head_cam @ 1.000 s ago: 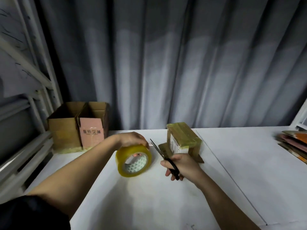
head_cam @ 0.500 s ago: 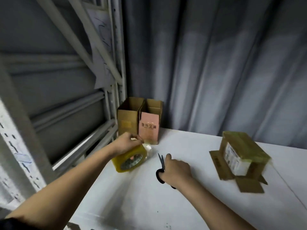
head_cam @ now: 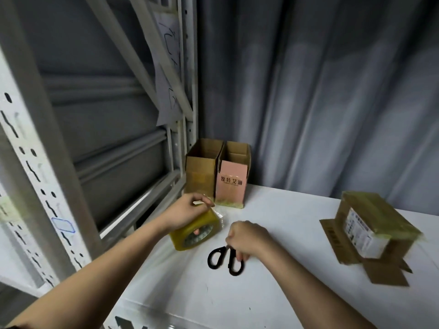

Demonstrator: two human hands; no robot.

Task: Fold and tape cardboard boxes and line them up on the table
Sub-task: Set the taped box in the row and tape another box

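Now your left hand gripping a yellowish roll of clear packing tape on the white counter, your right hand curled round black-handled scissors, a taped brown cardboard box well right, two open cardboard boxes lined up behind.

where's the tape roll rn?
Head view, left of centre: the tape roll sits on the white table, gripped by the left hand, just left of the scissors.

Left hand curled, pinching downward; right hand fisted, both forearms outstretched.
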